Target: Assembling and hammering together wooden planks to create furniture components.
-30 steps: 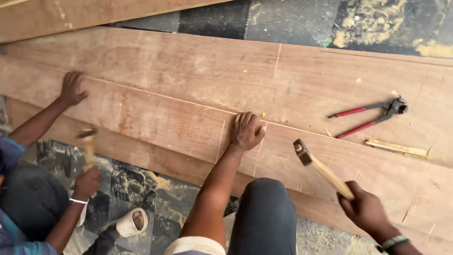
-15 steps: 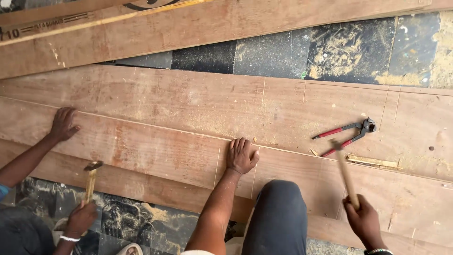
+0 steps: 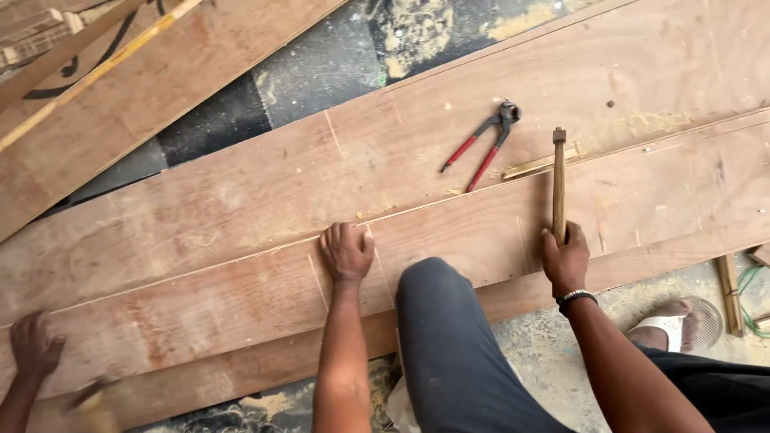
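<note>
Firmly, right hand (image 3: 565, 258) grips hammer (image 3: 558, 183) — left hand (image 3: 346, 250) presses plywood board (image 3: 241, 289).

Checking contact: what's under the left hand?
The left hand lies knuckles-up on the plywood board, beside a pencil line. Whatever is beneath the palm is hidden.

Three hands: left hand (image 3: 346, 250), right hand (image 3: 565, 261), co-worker's hand (image 3: 34, 345); one hammer (image 3: 558, 183); one pincers (image 3: 484, 145).

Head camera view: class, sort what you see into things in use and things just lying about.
In use:
- hammer, held by right hand
- plywood board, pressed flat by left hand

Lying about:
- red-handled pincers
- thin wood strip
- sawdust
</note>
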